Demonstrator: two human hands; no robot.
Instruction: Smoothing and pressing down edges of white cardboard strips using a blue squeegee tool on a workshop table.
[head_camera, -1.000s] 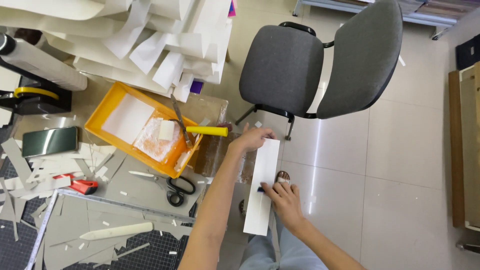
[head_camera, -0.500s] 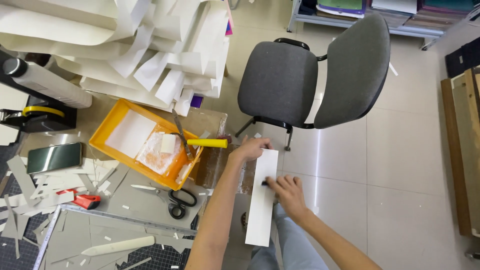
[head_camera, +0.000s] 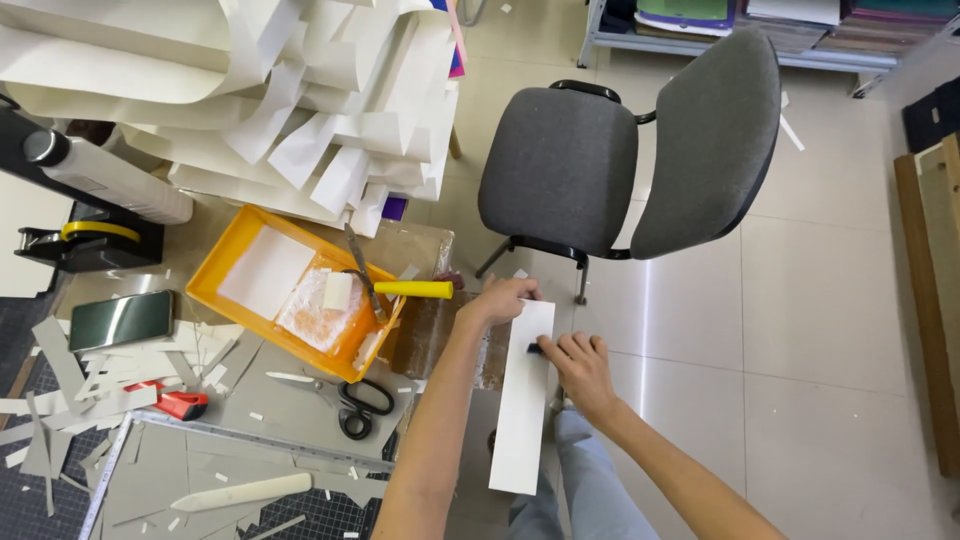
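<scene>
A long white strip of card (head_camera: 522, 405) stretches from my lap toward the grey chair. My left hand (head_camera: 497, 299) grips its far end from the left edge. My right hand (head_camera: 578, 365) rests on the strip's right edge and pinches a small dark tool against it; what the tool is cannot be made out. Both forearms reach in from the bottom of the view.
A grey office chair (head_camera: 620, 150) stands just beyond the strip. An orange tray (head_camera: 232, 256) with a yellow-handled roller (head_camera: 410, 289) sits left, with black scissors (head_camera: 352, 408), a red cutter (head_camera: 172, 402), paper scraps, a tape dispenser (head_camera: 85, 238) and heaped white sheets (head_camera: 260, 90).
The view has shifted so the chair and tray sit lower. My hands and the strip keep the same grip, with my right hand slightly nearer the strip's far end.
</scene>
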